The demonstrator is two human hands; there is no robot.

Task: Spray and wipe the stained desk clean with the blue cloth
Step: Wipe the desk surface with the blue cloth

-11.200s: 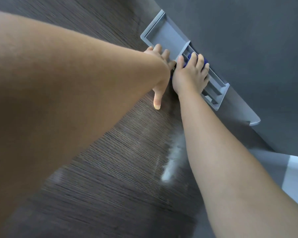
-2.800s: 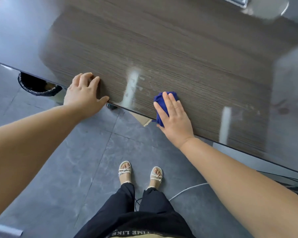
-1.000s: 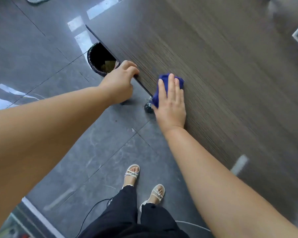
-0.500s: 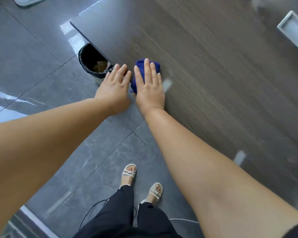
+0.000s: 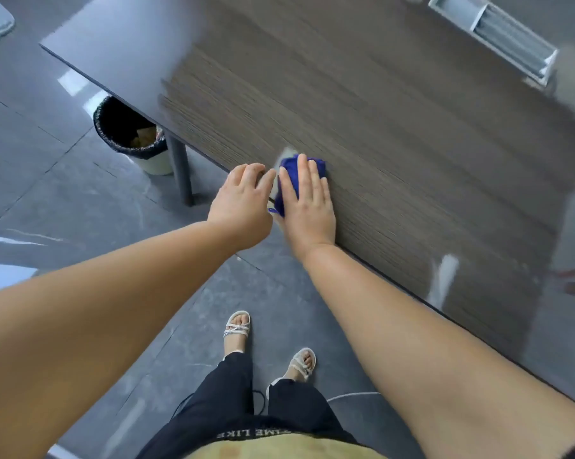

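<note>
2 hands side by side at the front edge of the desk (image 5: 395, 144): left hand (image 5: 243, 200) rests loose on the edge, gripping nothing; right hand (image 5: 307, 207) flat, fingers straight, pressing the blue cloth (image 5: 287, 170) just inside that edge. Cloth looks soft, light, bunches easily; pin it under the palm. Beyond, a bin (image 5: 127, 130) under the desk's left corner.

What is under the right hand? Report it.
The blue cloth lies under the right hand, on the desk by its near edge. The surface beneath the cloth is hidden.
</note>
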